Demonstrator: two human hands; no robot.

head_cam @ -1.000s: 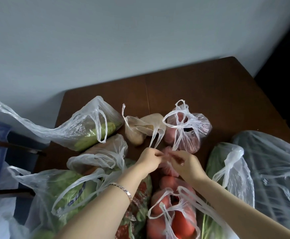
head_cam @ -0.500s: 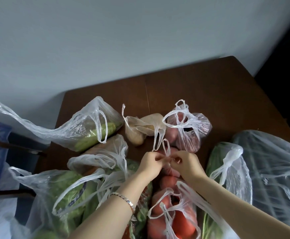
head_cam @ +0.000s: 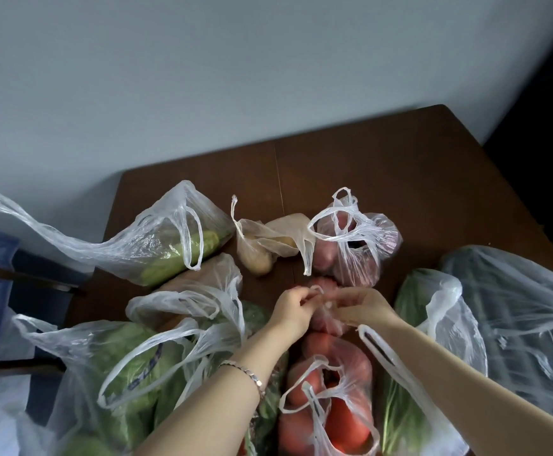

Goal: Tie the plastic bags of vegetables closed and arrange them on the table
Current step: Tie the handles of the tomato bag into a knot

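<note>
Table (head_cam: 383, 179): dark brown wood set against a pale wall, its far half bare, its near half crowded with clear plastic bags
Big bag, far right (head_cam: 515, 311): the bulkiest one, crumpled and cloudy – what is inside I cannot make out
Cabbage bag (head_cam: 127, 357): near left corner, a pale green head under the plastic, its long handles lying loose and untied
Leafy greens bag (head_cam: 433, 324): right of centre, beside the big bag, top gathered into a twist; one handle trails across the right forearm
Cucumber bag (head_cam: 156, 245): far left, lying on its side, mouth open and one long handle stretched out past the table edge
Tomato bag (head_cam: 331, 399): nearest the person in the middle, red-orange tomatoes showing, handles standing open
Red onion bag (head_cam: 357, 248): just past the hands, handles looped up but loose
Potato bag (head_cam: 268, 248): beside the onion bag on its left, touching it, one thin handle sticking up
Small pinkish bag (head_cam: 326, 319): in the middle of the table between the tomato bag and the onion bag, right under both hands (the one being worked on)
Left hand (head_cam: 293, 307): fingers pinched round a thin loop of that bag's handle; a metal bracelet (head_cam: 248, 378) on the wrist
Right hand (head_cam: 364, 307): fingertips closed on the bunched plastic at the same bag's neck – the two hands nearly touching
</note>
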